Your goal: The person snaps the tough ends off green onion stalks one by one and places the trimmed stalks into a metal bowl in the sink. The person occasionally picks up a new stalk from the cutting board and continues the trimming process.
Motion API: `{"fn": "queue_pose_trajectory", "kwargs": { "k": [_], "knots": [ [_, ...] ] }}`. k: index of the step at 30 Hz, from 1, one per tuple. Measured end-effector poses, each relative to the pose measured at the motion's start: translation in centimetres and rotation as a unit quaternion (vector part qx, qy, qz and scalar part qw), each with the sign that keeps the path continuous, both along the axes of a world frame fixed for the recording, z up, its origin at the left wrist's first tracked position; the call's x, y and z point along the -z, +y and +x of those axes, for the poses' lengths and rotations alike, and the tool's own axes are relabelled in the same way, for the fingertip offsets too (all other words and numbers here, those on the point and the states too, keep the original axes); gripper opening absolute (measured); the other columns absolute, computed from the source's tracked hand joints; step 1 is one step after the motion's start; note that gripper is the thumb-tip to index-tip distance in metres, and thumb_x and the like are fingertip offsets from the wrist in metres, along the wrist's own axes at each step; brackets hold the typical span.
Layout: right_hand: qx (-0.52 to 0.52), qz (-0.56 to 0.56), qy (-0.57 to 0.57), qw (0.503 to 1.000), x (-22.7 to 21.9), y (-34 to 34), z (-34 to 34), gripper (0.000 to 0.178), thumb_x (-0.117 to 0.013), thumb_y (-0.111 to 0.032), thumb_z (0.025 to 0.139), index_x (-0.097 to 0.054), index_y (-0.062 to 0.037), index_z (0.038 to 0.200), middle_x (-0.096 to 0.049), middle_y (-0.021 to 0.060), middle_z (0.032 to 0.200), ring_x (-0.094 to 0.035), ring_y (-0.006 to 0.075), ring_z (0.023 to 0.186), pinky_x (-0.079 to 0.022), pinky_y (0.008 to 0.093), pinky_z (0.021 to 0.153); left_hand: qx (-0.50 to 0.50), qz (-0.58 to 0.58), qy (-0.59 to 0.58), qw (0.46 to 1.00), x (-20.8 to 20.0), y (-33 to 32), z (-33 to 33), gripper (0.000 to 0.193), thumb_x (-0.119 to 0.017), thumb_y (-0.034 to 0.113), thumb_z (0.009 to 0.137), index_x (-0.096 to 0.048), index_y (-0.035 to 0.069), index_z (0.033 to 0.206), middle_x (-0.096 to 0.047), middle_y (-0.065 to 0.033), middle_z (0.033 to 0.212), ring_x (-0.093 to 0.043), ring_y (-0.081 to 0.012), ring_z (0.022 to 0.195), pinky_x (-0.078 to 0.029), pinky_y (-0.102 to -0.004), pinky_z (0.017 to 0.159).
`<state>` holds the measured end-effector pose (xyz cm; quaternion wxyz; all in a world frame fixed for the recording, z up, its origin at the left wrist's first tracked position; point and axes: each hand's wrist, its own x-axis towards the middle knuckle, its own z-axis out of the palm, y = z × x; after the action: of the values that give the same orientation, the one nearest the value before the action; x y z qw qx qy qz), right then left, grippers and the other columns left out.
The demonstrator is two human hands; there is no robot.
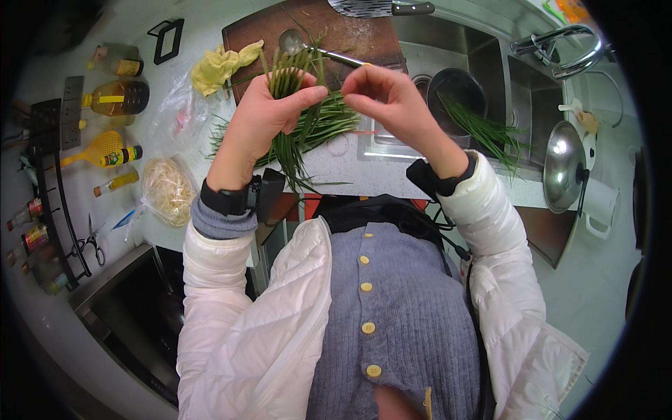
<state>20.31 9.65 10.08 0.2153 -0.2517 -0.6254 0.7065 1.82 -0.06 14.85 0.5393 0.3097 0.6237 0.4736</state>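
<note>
My left hand (260, 117) is closed round a bunch of garlic chives (285, 78); the pale stem ends stick up and the green leaves hang below the fist. Just to its right is my right hand (393, 96), thumb and fingertips drawn together in a pinch. Whatever lies between those fingertips, if anything, is too small to make out. Under and between the hands, a loose pile of chives (337, 120) is spread on the counter. More chives (483, 127) lie over the rim of a dark bowl (470, 84) in the sink.
Behind the hands lies a brown cutting board (245, 33) with a metal ladle (291, 40) and a knife (413, 9). A yellow cloth (217, 68) sits left of it. Further left are a bagged food bundle (168, 190) and oil bottles (120, 98). The sink (448, 43), faucet (560, 49) and pan lid (562, 168) are right.
</note>
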Motion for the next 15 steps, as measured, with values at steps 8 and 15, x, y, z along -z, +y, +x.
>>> {"fn": "queue_pose_trajectory", "kwargs": {
  "k": [8, 15],
  "knots": [
    [0.058, 0.232, 0.059, 0.969, -1.9, -1.8, -0.7, 0.011, -0.068, -0.006, 0.081, -0.064, -0.0027, 0.091, -0.058, 0.0022, 0.081, -0.057, 0.0105, 0.071, -0.045, 0.0241, 0.061, -0.085, 0.030, 0.063, 0.994, -1.0, -0.4, 0.5, 0.017, -0.075, 0.015, 0.083, -0.061, 0.005, 0.084, -0.054, 0.0050, 0.067, -0.044, -0.0028, 0.052, -0.034, -0.0208, 0.046],
    [0.074, 0.365, 0.077, 0.925, -2.3, -2.2, -1.7, 0.017, -0.072, -0.004, 0.073, -0.064, -0.0056, 0.088, -0.059, 0.0068, 0.084, -0.060, 0.0245, 0.077, -0.049, 0.0329, 0.066, -0.066, 0.052, 0.149, 0.985, -0.9, -0.4, 0.6, 0.017, -0.073, 0.015, 0.083, -0.061, 0.004, 0.081, -0.055, 0.0057, 0.069, -0.046, -0.0038, 0.062, -0.039, -0.0220, 0.056]
  ]
}}
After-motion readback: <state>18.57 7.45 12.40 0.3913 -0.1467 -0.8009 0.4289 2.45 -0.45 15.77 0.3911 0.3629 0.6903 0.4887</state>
